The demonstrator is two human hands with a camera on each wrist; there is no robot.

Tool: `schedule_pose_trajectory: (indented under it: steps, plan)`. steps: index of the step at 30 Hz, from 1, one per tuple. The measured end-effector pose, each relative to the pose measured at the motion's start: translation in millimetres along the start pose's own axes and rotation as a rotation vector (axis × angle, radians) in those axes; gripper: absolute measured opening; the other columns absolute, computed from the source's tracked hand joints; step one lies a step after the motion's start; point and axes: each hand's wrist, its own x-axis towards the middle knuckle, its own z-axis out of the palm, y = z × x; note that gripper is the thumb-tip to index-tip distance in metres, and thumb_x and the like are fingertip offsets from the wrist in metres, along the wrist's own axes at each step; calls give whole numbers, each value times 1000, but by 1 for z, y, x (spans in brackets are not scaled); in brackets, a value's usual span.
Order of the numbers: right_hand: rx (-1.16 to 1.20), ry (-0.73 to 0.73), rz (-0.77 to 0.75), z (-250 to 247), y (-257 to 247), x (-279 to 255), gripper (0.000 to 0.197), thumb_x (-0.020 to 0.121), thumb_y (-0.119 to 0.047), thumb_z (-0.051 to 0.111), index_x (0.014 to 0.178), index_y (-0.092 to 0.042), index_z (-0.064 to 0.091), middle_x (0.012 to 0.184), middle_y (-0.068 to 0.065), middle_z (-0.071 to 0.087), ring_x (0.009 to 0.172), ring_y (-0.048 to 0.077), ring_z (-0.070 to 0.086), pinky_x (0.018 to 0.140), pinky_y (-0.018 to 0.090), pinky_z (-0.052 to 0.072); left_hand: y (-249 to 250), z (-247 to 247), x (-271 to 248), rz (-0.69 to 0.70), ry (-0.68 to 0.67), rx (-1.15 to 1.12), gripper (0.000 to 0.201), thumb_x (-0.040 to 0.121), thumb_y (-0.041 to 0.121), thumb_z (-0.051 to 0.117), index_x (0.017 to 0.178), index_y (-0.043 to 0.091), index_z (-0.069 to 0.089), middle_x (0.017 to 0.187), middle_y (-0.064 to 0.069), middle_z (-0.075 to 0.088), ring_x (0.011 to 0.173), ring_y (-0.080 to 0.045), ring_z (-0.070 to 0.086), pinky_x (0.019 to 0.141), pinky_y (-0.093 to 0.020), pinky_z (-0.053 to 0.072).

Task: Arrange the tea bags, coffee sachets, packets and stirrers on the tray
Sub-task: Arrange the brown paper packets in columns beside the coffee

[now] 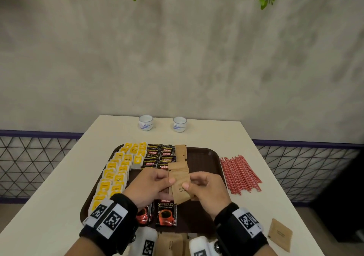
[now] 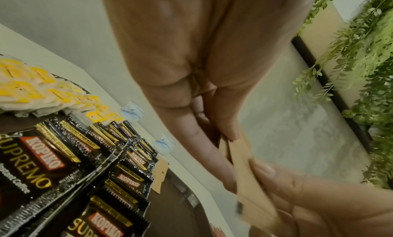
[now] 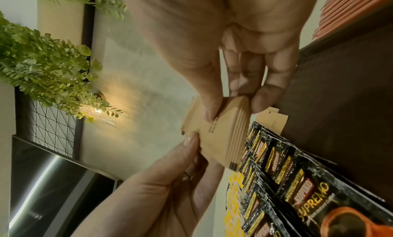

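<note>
A dark brown tray (image 1: 204, 157) lies on the white table. Yellow-tagged tea bags (image 1: 116, 173) fill its left side. Black coffee sachets (image 1: 159, 157) run down the middle. Brown sugar packets (image 1: 180, 151) lie to their right. Above the tray, both hands hold a stack of brown sugar packets (image 1: 180, 183). My left hand (image 1: 157, 183) pinches its left edge and my right hand (image 1: 197, 185) pinches its right edge. The stack (image 3: 225, 136) shows fanned edges in the right wrist view, and it (image 2: 248, 181) is blurred in the left wrist view. Red stirrers (image 1: 239, 174) lie on the table right of the tray.
Two small white cups (image 1: 145, 122) (image 1: 179, 123) stand at the table's far edge. One brown packet (image 1: 279, 235) lies on the table at the near right. More brown packets (image 1: 169, 244) sit at the near edge between my wrists. A wire fence runs behind the table.
</note>
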Motion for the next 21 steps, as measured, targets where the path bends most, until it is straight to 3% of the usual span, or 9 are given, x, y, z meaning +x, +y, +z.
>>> schedule_pose_trajectory:
  steps: [3,6,11,14,19,21]
  plan:
    - [42,-23,27,-2,3,5,16,86,-13,70,100,-19,76,94,1,76,91,16,72,83,43,59,-1,-3,5,-23,0,-25,17,92,2,53,101,-3,67,94,-8,75,90,-23,72,66,-25,59]
    - [108,-43,67,-5,4,8,15,89,-8,65,100,-12,75,95,6,76,92,20,72,86,45,57,-5,-4,12,-41,-19,-35,20,93,3,53,107,-2,66,102,-12,73,94,-25,71,68,-26,59]
    - [141,-75,135,-9,8,20,10,87,-4,66,93,-9,73,91,9,76,87,23,73,80,44,59,-9,-8,26,-86,-55,-33,18,93,2,53,104,-4,66,105,-17,72,97,-28,70,75,-32,60]
    - [146,-57,170,-11,15,30,10,87,-5,67,94,-6,73,90,11,76,87,26,73,78,43,59,-10,-9,34,-124,-82,-16,21,94,6,53,110,0,65,104,-15,72,97,-25,70,78,-29,59]
    - [94,118,298,-23,40,73,9,87,-11,68,94,-11,73,93,8,75,92,27,71,86,48,57,-14,-24,43,-57,108,212,42,90,26,60,128,9,55,102,-6,70,95,-14,68,84,-24,56]
    - [-9,199,344,-26,48,94,11,86,-15,69,97,-15,73,100,2,73,99,22,67,96,44,52,-16,-35,41,-33,180,234,43,90,30,60,127,10,58,102,-3,71,95,-13,69,84,-26,56]
